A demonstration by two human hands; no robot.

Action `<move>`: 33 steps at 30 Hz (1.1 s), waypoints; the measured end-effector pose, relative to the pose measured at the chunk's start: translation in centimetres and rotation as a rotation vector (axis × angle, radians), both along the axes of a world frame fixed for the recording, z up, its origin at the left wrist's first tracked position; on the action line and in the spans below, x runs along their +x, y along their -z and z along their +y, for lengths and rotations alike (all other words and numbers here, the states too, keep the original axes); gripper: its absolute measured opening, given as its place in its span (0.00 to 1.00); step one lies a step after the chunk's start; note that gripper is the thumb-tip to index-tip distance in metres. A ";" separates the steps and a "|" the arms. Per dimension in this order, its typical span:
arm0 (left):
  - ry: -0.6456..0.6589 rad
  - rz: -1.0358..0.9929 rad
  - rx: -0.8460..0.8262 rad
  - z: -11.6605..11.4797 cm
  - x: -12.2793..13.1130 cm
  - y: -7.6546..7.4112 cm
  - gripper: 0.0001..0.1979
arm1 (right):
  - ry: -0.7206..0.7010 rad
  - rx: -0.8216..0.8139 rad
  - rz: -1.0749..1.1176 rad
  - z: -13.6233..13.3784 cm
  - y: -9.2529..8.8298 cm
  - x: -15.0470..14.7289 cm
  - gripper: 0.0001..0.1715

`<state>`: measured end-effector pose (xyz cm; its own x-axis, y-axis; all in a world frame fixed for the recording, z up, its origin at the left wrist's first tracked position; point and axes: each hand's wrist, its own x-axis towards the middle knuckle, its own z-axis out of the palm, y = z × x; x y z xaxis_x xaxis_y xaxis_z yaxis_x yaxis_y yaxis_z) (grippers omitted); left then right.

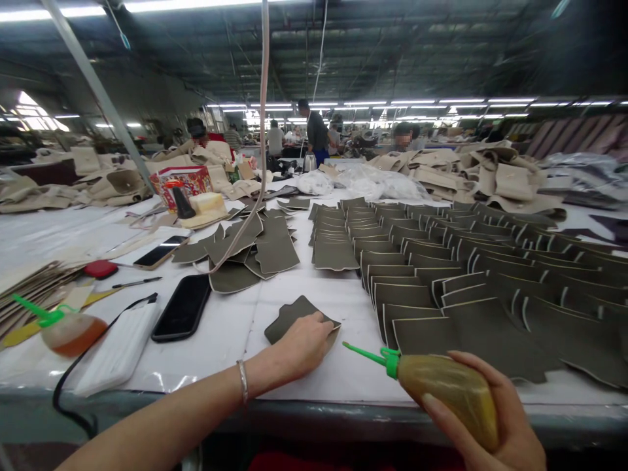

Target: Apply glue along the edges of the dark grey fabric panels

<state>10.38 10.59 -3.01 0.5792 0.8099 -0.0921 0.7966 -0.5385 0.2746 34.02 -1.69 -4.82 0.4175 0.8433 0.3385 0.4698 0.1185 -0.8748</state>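
Observation:
My right hand (495, 418) is wrapped around a squeeze bottle (446, 392) of yellowish-brown liquid. Its thin green nozzle points left, and the tip is just right of a dark olive leather-like piece (294, 314). My left hand (307, 343) lies over this piece on the white table, its fingers closed at the right edge, where the corner lifts slightly. The palm hides part of the piece. To the right, many similar pieces (412, 291) lie in overlapping rows with pale edges. A loose heap of matching pieces (275, 245) is farther back on the left.
Left on the table (230, 327) are a black phone (182, 307), another phone (161, 252), a white packet (118, 347), a second squeeze bottle (73, 333) and a red case (101, 269). A cable (263, 98) hangs down to the heap. People (316, 134) work beyond.

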 end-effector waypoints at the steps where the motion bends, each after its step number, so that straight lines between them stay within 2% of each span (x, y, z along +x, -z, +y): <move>1: 0.023 -0.024 0.006 0.0 0.0 0.1 0.15 | 0.017 -0.026 -0.023 0.2 -0.6 -0.5 0.34; 4: 0.055 -0.078 0.021 0.0 0.2 0.3 0.14 | 0.017 -0.052 -0.038 0.8 -1.9 -2.1 0.32; 6: 0.059 -0.095 0.013 0.1 0.1 0.2 0.16 | -0.018 -0.016 -0.099 1.2 -2.1 -2.7 0.30; 11: 0.057 -0.094 -0.050 0.3 0.0 -0.6 0.17 | -0.134 0.093 -0.388 2.8 -1.1 -2.1 0.28; 14: 0.055 -0.094 -0.065 0.3 0.0 -0.8 0.17 | -0.176 0.129 -0.458 3.7 -0.9 -1.8 0.26; 21: 0.052 -0.065 -0.073 0.2 0.0 -0.3 0.16 | -0.249 0.162 -0.530 4.1 -1.0 -1.5 0.24; 28: 0.047 -0.069 -0.069 0.1 0.0 0.0 0.16 | -0.184 0.104 -0.454 4.3 -0.4 -0.6 0.25; 33: 0.062 -0.052 -0.053 0.3 -0.3 0.1 0.14 | -0.211 0.072 -0.424 4.4 -0.1 -0.5 0.24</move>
<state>10.11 10.86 -3.14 0.6334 0.7670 -0.1025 0.7460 -0.5700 0.3444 33.56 2.68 -4.75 0.0517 0.8629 0.5028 0.7428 0.3033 -0.5968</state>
